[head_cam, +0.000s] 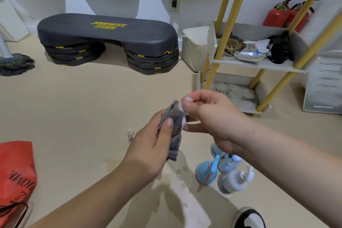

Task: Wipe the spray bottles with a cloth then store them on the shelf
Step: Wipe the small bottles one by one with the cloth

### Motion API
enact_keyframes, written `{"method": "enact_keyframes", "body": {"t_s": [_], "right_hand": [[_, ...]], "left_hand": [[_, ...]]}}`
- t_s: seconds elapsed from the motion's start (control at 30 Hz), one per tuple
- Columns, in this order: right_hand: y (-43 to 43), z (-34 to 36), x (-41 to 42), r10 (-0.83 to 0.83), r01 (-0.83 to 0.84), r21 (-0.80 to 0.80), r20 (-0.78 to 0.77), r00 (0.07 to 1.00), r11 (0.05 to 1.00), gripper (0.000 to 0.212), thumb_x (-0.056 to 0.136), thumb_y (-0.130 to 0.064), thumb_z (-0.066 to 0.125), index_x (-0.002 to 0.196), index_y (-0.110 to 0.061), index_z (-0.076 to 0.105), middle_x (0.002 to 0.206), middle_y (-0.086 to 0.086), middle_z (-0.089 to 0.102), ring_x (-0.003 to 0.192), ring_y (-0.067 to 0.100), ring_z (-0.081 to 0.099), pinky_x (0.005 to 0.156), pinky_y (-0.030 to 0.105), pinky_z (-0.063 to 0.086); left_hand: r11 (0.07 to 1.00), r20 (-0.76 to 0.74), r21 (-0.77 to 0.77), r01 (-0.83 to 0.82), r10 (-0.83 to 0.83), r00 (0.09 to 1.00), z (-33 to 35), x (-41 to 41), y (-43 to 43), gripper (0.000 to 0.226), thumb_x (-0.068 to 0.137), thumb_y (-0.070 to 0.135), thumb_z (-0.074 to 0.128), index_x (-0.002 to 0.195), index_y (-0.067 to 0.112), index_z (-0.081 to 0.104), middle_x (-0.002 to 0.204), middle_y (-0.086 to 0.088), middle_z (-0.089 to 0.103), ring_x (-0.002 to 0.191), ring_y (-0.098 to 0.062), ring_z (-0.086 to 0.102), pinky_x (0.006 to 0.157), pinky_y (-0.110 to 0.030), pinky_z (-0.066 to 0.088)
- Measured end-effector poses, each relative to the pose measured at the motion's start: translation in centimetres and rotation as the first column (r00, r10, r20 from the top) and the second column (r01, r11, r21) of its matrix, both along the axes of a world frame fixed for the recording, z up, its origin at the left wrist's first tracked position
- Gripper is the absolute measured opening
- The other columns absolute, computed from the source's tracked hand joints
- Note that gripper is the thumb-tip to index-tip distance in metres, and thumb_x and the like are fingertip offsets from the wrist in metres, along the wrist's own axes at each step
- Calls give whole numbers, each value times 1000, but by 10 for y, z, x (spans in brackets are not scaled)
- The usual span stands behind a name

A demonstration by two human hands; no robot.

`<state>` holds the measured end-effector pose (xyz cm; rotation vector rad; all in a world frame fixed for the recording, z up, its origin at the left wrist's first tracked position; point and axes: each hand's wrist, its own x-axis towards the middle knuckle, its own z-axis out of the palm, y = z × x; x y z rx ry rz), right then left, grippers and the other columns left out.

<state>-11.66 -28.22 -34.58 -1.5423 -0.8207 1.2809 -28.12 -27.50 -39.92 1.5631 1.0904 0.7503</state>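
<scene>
Above the floor [92, 107], short of the shelf [259, 65], the left hand [148, 144] gripped a soft grey cloth [175, 131] in curled fingers, while the right hand [212, 116] pinched a small pale object [182, 109] — too blurred to name — against it. The spray bottles [224, 170] stood clustered on the floor below the right wrist — probably light, slick plastic, best gripped round the neck under the trigger.

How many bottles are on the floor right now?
5: a small bottle just left of the left hand, and four clustered below the right hand: blue trigger sprayer, white-pump bottle, clear bottle behind it, half-hidden bottle under the wrist. More may be hidden.
</scene>
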Motion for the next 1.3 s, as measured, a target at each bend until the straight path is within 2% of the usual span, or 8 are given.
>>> {"method": "enact_keyframes", "body": {"t_s": [0.13, 0.4, 0.57, 0.73, 0.87, 0.97, 1.13, 1.3], "right_hand": [[2, -1, 6, -39, 39, -4, -4, 999, 999, 15, 102, -4, 57, 95, -12, 66, 91, 10, 64, 78, 21, 62, 91, 51, 61], [-10, -8, -17, 85, -85, 7, -25, 996, 996, 9, 100, 1, 60, 107, 3, 66, 86, 15, 62, 76, 23, 59, 74, 37, 62], [4, -7, -3, -112, 113, -16, 56, 992, 993, 11, 101, -7, 59, 94, -11, 65, 92, 12, 64, 80, 24, 66, 83, 46, 65], [5, -7, 6, -141, 140, -33, -31, 990, 990, 10, 100, -19, 67, 103, -11, 63, 93, 7, 69, 75, 20, 68, 80, 45, 66], [6, -1, 15, -23, 23, 2, 19, 1000, 1000, 15, 97, -21, 71, 106, -9, 67, 91, 8, 70, 78, 20, 66, 82, 46, 65], [5, 0, 14, 18, -18, 9, 12, 1000, 1000, 12, 98, -21, 71, 99, -9, 66, 88, 8, 69, 75, 17, 66, 83, 43, 65], [0, -4, 2, 19, -19, 25, 2, 1000, 1000, 19, 95, -22, 74, 97, -8, 62, 83, 9, 67, 71, 17, 67, 78, 46, 65], [-7, -10, -16, 77, -80, -37, -59, 995, 996, 15, 96, -22, 74, 94, -13, 62, 79, 6, 66, 60, 12, 61, 62, 32, 61]], "left_hand": [[891, 30, -454, -17, 34, 999, -1, 1, 0, 33, 111, 30, 39, 110, 9, 65, 92, -10, 79, 67, -20, 66, 60, -23, 49], [996, -53, 80, -27, 31, 998, 7, 2, 2, 30, 111, 41, 37, 97, 35, 64, 66, 9, 60, 54, -14, 57, 51, -27, 45], [930, 27, -364, 46, -39, 999, 2, -5, 9, 37, 111, 39, 37, 98, 7, 52, 76, -11, 58, 59, -23, 47, 54, -23, 34], [864, 34, -503, -27, 51, 998, -9, -7, 11, 36, 100, 43, 41, 98, 16, 65, 97, -18, 76, 89, -39, 73, 92, -55, 56], [847, 47, -531, -3, 33, 998, -7, -6, 17, 39, 104, 32, 38, 102, 3, 65, 94, -21, 76, 76, -35, 71, 90, -60, 60], [905, -96, -412, -110, 77, 992, -11, -5, 17, 38, 105, 27, 34, 98, -2, 58, 98, -26, 73, 71, -25, 65, 72, -35, 56], [976, -442, 218, 10, 90, 893, -5, -8, 15, 32, 109, 34, 27, 88, 26, 50, 82, 1, 66, 81, -25, 60, 73, -39, 48], [881, -287, 455, 127, 10, 958, -1, -5, 3, 36, 105, 38, 27, 128, 44, 54, 81, 30, 61, 81, 3, 56, 71, -16, 42]]}}
